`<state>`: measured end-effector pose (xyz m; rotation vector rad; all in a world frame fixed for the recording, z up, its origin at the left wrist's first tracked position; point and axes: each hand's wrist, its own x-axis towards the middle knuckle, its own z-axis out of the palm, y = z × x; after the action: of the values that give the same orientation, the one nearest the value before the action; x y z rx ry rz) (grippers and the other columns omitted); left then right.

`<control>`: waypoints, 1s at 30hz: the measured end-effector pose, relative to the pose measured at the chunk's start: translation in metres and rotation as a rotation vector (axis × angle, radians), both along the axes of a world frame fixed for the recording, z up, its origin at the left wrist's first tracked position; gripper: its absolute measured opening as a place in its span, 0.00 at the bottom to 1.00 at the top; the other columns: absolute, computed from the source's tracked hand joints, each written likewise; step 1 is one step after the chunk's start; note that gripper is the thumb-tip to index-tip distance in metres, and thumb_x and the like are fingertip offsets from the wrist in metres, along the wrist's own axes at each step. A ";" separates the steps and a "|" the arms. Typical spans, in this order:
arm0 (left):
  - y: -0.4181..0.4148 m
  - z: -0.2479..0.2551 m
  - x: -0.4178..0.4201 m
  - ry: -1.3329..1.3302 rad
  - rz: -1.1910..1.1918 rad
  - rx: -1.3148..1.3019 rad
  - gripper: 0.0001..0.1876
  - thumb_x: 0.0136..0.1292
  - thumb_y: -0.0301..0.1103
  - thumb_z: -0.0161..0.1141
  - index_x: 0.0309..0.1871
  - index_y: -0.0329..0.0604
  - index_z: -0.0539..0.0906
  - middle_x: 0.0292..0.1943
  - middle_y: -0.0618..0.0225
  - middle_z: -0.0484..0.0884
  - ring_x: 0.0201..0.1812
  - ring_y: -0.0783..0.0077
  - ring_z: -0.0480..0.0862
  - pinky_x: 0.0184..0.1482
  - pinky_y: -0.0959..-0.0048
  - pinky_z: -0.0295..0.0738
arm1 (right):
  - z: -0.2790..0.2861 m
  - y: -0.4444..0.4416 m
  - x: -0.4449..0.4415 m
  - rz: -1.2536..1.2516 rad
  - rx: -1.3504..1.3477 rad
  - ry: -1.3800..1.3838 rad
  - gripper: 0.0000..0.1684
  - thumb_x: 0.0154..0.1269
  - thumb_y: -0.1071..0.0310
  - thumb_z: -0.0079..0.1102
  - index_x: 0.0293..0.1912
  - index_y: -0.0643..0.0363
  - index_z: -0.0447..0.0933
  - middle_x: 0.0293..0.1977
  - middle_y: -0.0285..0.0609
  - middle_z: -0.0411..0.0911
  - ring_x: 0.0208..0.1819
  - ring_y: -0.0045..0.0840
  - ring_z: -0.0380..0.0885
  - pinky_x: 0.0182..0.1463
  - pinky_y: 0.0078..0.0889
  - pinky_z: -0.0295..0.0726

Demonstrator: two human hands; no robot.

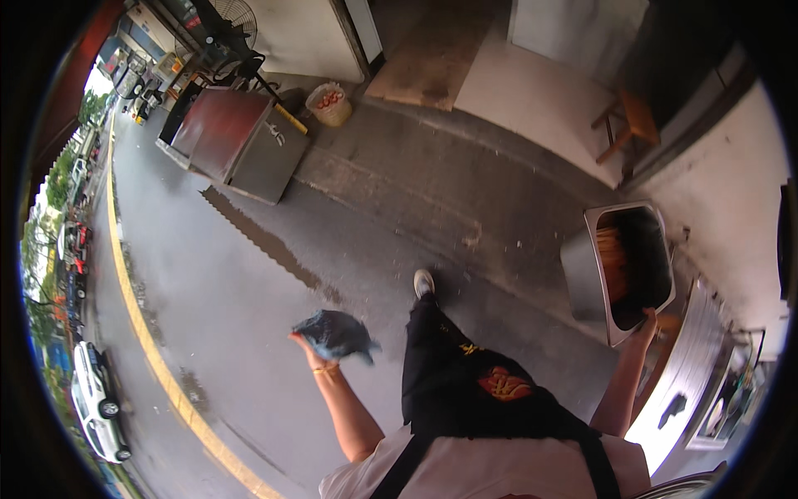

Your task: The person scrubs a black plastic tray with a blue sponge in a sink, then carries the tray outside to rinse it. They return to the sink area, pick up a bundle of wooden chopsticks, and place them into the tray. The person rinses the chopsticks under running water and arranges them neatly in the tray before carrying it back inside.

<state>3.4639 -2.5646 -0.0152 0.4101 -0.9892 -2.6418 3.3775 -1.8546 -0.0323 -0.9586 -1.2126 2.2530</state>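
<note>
My left hand [310, 352] holds a crumpled dark blue-grey cloth [340, 335] out over the wet pavement. On the other side, my right hand [648, 324] grips the near rim of a deep stainless-steel food pan [576, 271]. The pan is tilted so that its mouth faces me. Long orange-brown stick-like pieces lie along one inner wall; the shadow inside keeps me from telling what they are. A black apron [455, 399] with a red and yellow print covers my front, and one shoe [424, 284] shows beyond it.
A metal cabinet [268, 150] stands ahead on the left, beside a plastic tub [329, 106] of reddish pieces. Past it is a black fan [224, 31]. A wooden stool [636, 121] stands by the right wall, near a metal-topped table [676, 362]. A white car [96, 399] is across the yellow line.
</note>
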 end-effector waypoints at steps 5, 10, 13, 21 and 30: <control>-0.038 0.063 -0.217 0.156 0.210 0.389 0.24 0.63 0.52 0.48 0.44 0.37 0.77 0.38 0.62 0.80 0.41 0.63 0.79 0.47 0.68 0.74 | 0.008 -0.077 -0.200 0.032 -0.225 -0.092 0.19 0.44 0.70 0.51 0.40 0.65 0.73 0.36 0.44 0.76 0.40 0.35 0.75 0.49 0.32 0.75; -0.050 -0.105 -0.448 0.361 0.324 0.918 0.19 0.63 0.38 0.47 0.53 0.36 0.73 0.49 0.63 0.74 0.51 0.69 0.73 0.55 0.73 0.66 | -0.011 -0.077 -0.334 -0.135 0.066 -0.076 0.14 0.48 0.68 0.51 0.36 0.64 0.73 0.33 0.41 0.73 0.42 0.30 0.72 0.48 0.32 0.73; -0.022 -0.160 -0.618 0.010 -0.115 0.682 0.20 0.62 0.36 0.41 0.53 0.33 0.72 0.52 0.56 0.74 0.52 0.63 0.73 0.57 0.67 0.64 | -0.015 -0.107 -0.429 -0.284 0.215 -0.114 0.09 0.47 0.66 0.52 0.28 0.61 0.71 0.28 0.38 0.70 0.36 0.26 0.71 0.41 0.26 0.72; -0.081 -0.080 -1.031 -0.205 -0.295 0.023 0.14 0.59 0.34 0.44 0.42 0.37 0.77 0.38 0.59 0.77 0.40 0.62 0.76 0.47 0.67 0.69 | -0.014 -0.201 -0.777 -0.370 0.173 0.051 0.11 0.45 0.71 0.54 0.34 0.61 0.72 0.32 0.42 0.72 0.33 0.29 0.71 0.38 0.32 0.74; -0.041 0.055 -1.413 0.095 -0.245 -2.587 0.07 0.57 0.29 0.50 0.32 0.41 0.80 0.25 0.59 0.74 0.29 0.57 0.76 0.35 0.67 0.70 | 0.005 -0.265 -1.239 -0.225 0.188 -0.124 0.06 0.44 0.72 0.51 0.26 0.62 0.68 0.25 0.41 0.68 0.29 0.28 0.70 0.35 0.30 0.74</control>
<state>2.0505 -2.6052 0.0402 -0.4847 -2.8860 0.1941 2.1389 -2.1192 -0.0273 -1.1136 -1.2737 1.8948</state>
